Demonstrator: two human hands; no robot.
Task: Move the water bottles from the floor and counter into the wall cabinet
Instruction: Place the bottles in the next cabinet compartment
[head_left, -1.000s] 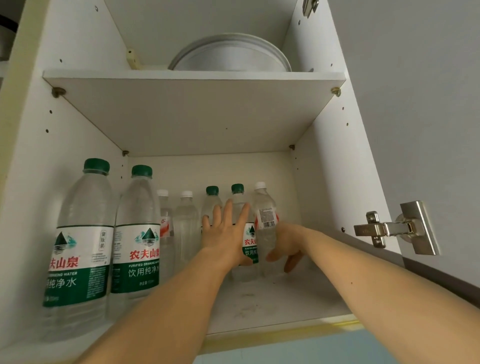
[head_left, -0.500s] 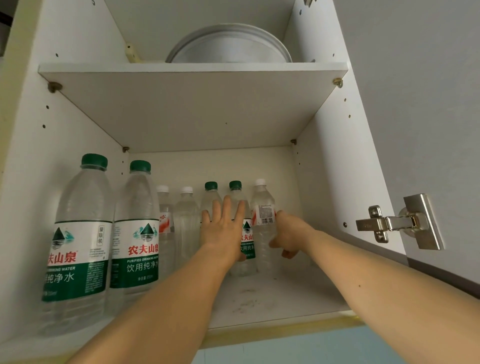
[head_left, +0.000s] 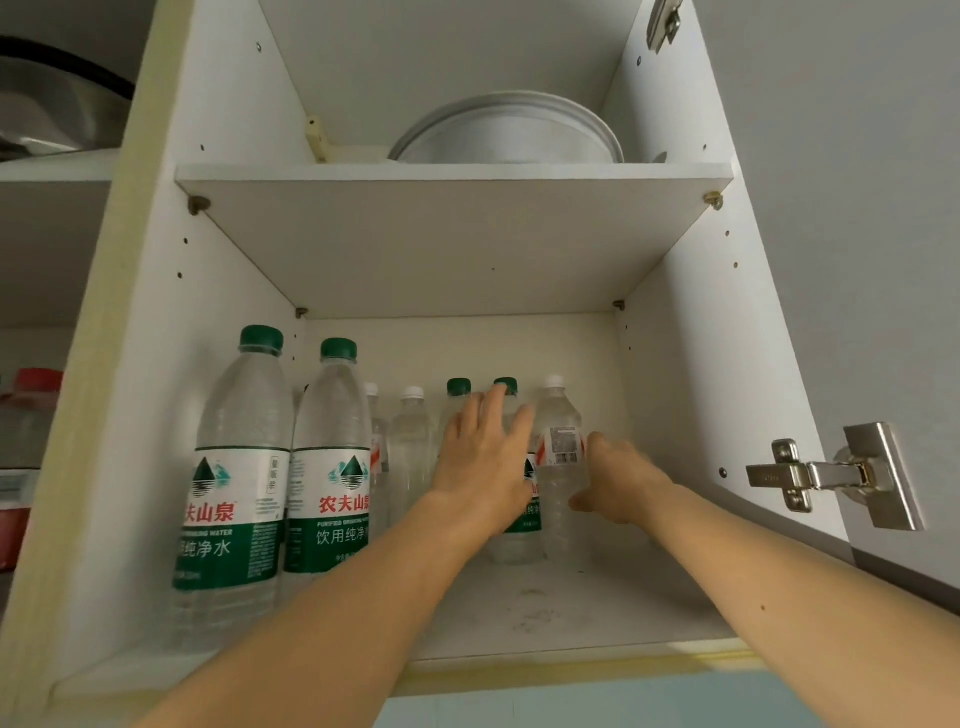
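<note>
Inside the wall cabinet, two large green-capped water bottles stand at the left of the lower shelf. Behind them stand small bottles: two white-capped and two green-capped. My left hand presses flat, fingers straight, against the green-capped small bottles. My right hand holds the right side of a white-capped bottle with a red label, which stands upright at the right end of the row.
A white round dish lies on the upper shelf. A metal door hinge sticks out at the right side wall. A red-capped container stands in the neighbouring compartment on the left.
My left hand's fingers have slid up to the green caps. My right hand stays on the white-capped bottle, which has shifted little. The view has tilted upward.
</note>
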